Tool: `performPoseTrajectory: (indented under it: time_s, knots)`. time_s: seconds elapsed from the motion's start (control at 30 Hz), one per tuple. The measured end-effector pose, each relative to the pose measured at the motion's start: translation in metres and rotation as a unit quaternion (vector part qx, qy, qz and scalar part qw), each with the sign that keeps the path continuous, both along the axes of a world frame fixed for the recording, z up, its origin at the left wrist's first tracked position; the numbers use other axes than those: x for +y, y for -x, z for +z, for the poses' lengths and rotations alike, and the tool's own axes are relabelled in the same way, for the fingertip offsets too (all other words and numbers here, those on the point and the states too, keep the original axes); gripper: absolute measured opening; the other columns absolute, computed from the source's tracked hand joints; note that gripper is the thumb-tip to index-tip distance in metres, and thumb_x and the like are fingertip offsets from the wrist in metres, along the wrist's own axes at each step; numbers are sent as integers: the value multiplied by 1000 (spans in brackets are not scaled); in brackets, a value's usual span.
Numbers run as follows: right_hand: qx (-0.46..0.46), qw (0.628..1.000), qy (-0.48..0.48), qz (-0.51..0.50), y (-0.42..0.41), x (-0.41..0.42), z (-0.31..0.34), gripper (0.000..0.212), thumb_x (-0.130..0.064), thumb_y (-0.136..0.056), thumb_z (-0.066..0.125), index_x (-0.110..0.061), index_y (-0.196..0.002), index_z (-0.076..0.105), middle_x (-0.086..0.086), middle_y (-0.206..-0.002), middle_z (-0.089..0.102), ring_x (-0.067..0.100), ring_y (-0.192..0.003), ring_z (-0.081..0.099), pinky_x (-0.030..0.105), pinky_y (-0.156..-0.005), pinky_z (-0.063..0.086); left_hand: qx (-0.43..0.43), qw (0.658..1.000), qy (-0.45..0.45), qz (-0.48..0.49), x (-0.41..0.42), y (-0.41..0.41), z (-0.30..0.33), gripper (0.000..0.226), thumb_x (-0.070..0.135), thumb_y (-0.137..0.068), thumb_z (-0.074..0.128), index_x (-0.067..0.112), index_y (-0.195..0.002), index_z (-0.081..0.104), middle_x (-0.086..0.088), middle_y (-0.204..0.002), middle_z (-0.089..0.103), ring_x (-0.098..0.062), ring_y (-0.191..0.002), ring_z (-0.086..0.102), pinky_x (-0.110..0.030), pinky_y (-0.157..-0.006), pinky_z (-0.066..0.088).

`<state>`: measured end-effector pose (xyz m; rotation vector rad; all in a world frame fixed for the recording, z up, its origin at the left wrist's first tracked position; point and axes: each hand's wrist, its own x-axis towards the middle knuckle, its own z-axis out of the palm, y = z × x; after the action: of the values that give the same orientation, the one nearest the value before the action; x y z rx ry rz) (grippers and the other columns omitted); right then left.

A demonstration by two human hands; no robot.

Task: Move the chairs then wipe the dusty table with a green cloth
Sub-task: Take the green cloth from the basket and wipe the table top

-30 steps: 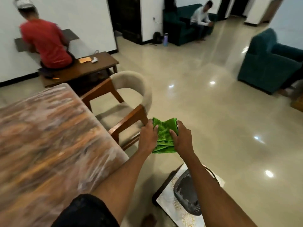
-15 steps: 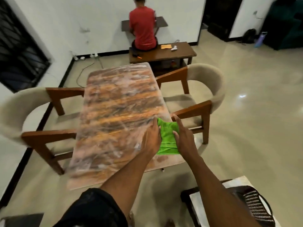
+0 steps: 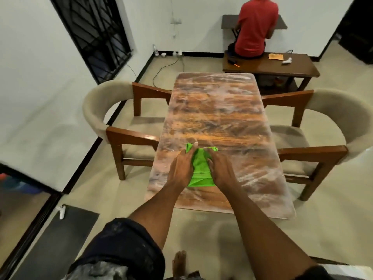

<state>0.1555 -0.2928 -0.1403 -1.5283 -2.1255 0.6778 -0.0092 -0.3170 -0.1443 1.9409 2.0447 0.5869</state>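
A long wooden table [image 3: 220,110] smeared with white dust stretches away from me. A folded green cloth [image 3: 200,170] sits over its near half, between my two hands. My left hand [image 3: 181,170] grips the cloth's left side and my right hand [image 3: 221,171] grips its right side, fingers curled into the fabric. Whether the cloth touches the tabletop I cannot tell. A beige-backed wooden chair [image 3: 121,126] stands against the table's left side, and a matching chair [image 3: 323,134] against its right side.
A person in a red shirt [image 3: 255,27] sits on a low wooden bench [image 3: 282,64] beyond the table's far end. A barred window [image 3: 94,33] is on the left wall. A dark mat [image 3: 60,239] with a white object lies on the floor at lower left.
The view swung left from the open floor to face the table end-on. Both hands carried the green cloth from beside the right chair to over the table's near half.
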Motion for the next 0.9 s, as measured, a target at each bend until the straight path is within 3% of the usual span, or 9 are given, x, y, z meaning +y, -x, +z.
performPoseTrajectory:
  time_s: [0.13, 0.23, 0.37, 0.5, 0.57, 0.63, 0.73, 0.8, 0.9]
  knots:
    - [-20, 999, 27, 15, 63, 2, 8, 43, -11, -107, 50, 0, -149, 53, 30, -142, 58, 47, -132, 56, 51, -110, 44, -1, 999, 10, 32, -4, 57, -9, 72, -5, -96, 48, 17, -164, 37, -23, -138, 60, -44, -115, 65, -55, -94, 55]
    - [-24, 998, 44, 27, 108, 3, -4, 42, -7, -106, 53, 2, -147, 54, 30, -142, 57, 47, -130, 56, 51, -108, 45, -14, 996, 47, 73, -11, 96, -30, 70, 3, -100, 44, 20, -166, 30, -22, -141, 60, -46, -113, 66, -53, -87, 55]
    - [-55, 995, 68, 50, 136, 3, -37, 47, -9, -105, 52, -6, -152, 50, 22, -137, 60, 43, -117, 63, 49, -96, 53, 14, 990, 120, 71, -16, 123, -53, 77, 4, -101, 48, 22, -170, 18, -21, -153, 50, -46, -121, 60, -51, -93, 50]
    - [-98, 983, 143, 60, 157, 4, -78, 57, -16, -108, 47, -12, -163, 33, 21, -151, 51, 42, -126, 59, 47, -104, 51, -24, 991, 112, 61, -16, 148, -91, 75, 4, -103, 47, 20, -170, 18, -28, -142, 55, -48, -116, 61, -52, -93, 52]
    - [-108, 978, 165, 69, 168, 5, -101, 61, -17, -109, 48, -14, -165, 27, 21, -156, 46, 40, -131, 55, 46, -109, 47, -26, 994, 95, 54, -12, 164, -128, 79, 5, -103, 56, 22, -170, 17, -29, -130, 61, -47, -105, 65, -51, -87, 57]
    - [-112, 976, 175, 59, 174, 3, -125, 62, -16, -108, 50, -14, -166, 26, 20, -159, 41, 39, -133, 53, 45, -109, 46, 5, 995, 93, 37, -9, 174, -161, 83, 14, -102, 66, 22, -168, 16, -26, -133, 61, -44, -102, 66, -51, -85, 59]
    - [-115, 975, 186, 36, 174, 6, -172, 65, -28, -108, 56, -20, -166, 28, 22, -159, 38, 40, -137, 49, 48, -110, 45, 60, 986, 149, 36, -3, 185, -194, 71, 30, -110, 53, 25, -170, 16, -14, -170, 31, -40, -122, 55, -59, -95, 49]
    - [-158, 971, 176, 19, 168, 11, -193, 66, -40, -107, 56, -24, -165, 30, 22, -160, 38, 42, -143, 44, 51, -115, 41, 46, 979, 187, 67, -13, 190, -208, 63, 36, -113, 35, 31, -171, 10, -11, -177, 14, -38, -143, 40, -66, -104, 39]
    - [-194, 972, 129, 30, 181, 17, -212, 63, -40, -109, 50, -20, -165, 31, 20, -169, 31, 40, -154, 34, 53, -124, 34, 38, 978, 194, 63, -21, 197, -232, 65, 46, -110, 20, 26, -171, 14, -7, -178, 14, -30, -162, 21, -62, -116, 32]
